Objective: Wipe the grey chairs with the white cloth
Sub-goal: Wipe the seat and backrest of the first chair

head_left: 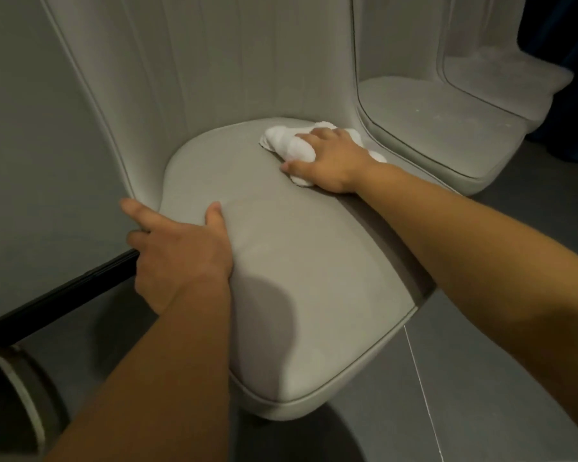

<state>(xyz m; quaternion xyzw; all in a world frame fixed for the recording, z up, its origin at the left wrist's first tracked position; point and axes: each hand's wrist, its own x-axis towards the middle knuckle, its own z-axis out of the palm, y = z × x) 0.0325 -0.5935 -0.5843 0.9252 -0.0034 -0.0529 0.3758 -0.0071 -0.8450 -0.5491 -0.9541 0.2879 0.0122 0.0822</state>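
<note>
Right hand (327,160) presses flat on a bunched white cloth (287,143), fingers curled over it, gripping it against the seat cushion (297,248) at the back right corner, just beside the backrest (214,61). Left hand (181,251) grips the left edge of the near grey chair's seat, thumb on top, fingers wrapped around the side. Second grey chair (447,128) stands just beside, to the right. Dark grey floor (481,378) below; grey wall (30,128) at left.
</note>
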